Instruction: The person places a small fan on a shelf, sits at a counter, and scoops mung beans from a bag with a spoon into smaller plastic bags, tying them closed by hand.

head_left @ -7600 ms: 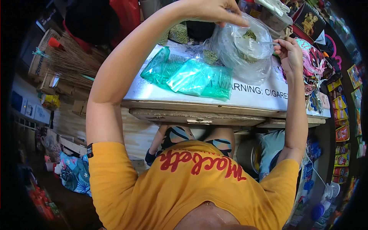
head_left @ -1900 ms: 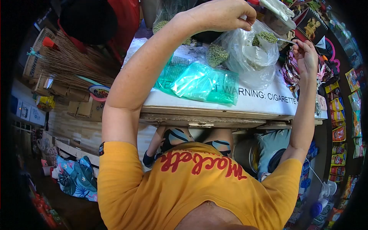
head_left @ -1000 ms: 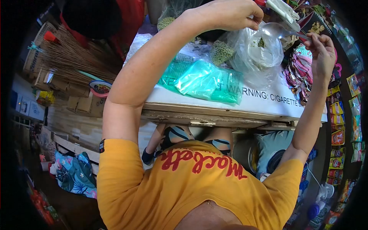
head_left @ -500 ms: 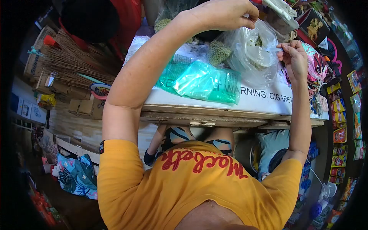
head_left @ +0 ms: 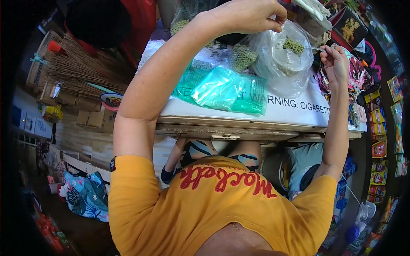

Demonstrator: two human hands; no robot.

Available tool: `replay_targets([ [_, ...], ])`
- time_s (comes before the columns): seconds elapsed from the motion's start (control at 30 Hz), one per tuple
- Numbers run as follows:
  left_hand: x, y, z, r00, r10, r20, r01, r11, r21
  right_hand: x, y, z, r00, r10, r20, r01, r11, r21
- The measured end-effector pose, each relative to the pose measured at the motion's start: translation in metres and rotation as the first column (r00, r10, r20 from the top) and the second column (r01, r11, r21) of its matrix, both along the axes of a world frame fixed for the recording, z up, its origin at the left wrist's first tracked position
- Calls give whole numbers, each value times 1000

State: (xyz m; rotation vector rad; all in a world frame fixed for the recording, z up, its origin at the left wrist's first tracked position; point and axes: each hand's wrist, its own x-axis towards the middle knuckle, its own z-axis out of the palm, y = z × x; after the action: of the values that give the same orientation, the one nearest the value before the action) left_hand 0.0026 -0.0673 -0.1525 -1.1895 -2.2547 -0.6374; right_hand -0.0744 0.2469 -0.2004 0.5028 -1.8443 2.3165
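Note:
My left hand (head_left: 260, 15) reaches over the table with its fingers pinched at the top edge of a clear plastic bag (head_left: 294, 81). Between the fingers of my right hand (head_left: 335, 62) is the thin clear handle of a spoon (head_left: 315, 48). At the spoon's far end, over the bag's mouth, shows a heap of small green beans (head_left: 294, 46); the spoon's bowl is hidden. Left of the big bag lies a smaller bag of green beans (head_left: 244, 58). Nearer me are green plastic bags (head_left: 222, 89), lying flat.
The white table (head_left: 294, 113) bears printed lettering. Behind my left forearm sits another bag of beans (head_left: 179, 27). Stick brooms (head_left: 81, 64) and a cardboard box (head_left: 96, 119) stand at left. Colourful sachets (head_left: 378, 149) hang at right. A person's dark head covering (head_left: 100, 21) is at top left.
My right hand has shifted slightly to the right and turned with the spoon. The heap of beans now shows plainly over the bag. My left hand has hardly moved.

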Motion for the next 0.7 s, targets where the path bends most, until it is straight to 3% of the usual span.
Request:
replay_targets([
  [0.43,0,0,-1,1000,-5,13,5,1000,-6,-11,14,28,995,-96,-38,97,995,23],
  [0.7,-1,3,-4,998,-19,-57,20,1000,22,-20,-9,58,990,35,-138,-18,993,120],
])
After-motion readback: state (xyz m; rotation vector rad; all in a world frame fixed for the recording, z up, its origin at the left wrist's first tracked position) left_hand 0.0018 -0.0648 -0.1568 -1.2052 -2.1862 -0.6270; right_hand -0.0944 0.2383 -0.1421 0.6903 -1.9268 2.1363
